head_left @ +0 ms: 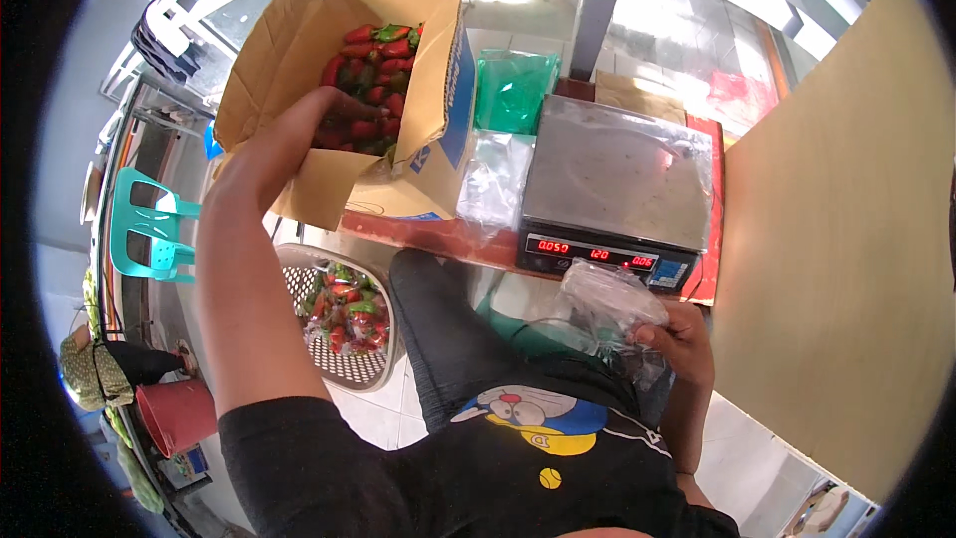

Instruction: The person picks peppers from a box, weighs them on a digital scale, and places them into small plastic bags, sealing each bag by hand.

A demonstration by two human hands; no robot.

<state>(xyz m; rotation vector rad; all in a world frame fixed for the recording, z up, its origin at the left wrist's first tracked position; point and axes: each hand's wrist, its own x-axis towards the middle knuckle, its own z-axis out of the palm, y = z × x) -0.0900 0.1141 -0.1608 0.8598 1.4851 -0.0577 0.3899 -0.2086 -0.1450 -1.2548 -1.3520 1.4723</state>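
Left hand (344, 107) is among red peppers (394, 67) in the cardboard box (433, 50), splayed open presumably for access; its grip I can't tell. Right hand (685, 341), fingers curled, pinches clear plastic (602, 299), perhaps leaving the left to reach.

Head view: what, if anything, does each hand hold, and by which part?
The right hand holds a clear plastic bag by its right edge. The left hand is among red peppers; any grip there is hidden.

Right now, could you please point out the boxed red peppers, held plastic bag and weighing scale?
Boxed red peppers (392, 66): head view, on one pepper.
Held plastic bag (613, 297): head view, crumpled film.
Weighing scale (617, 179): head view, metal top.
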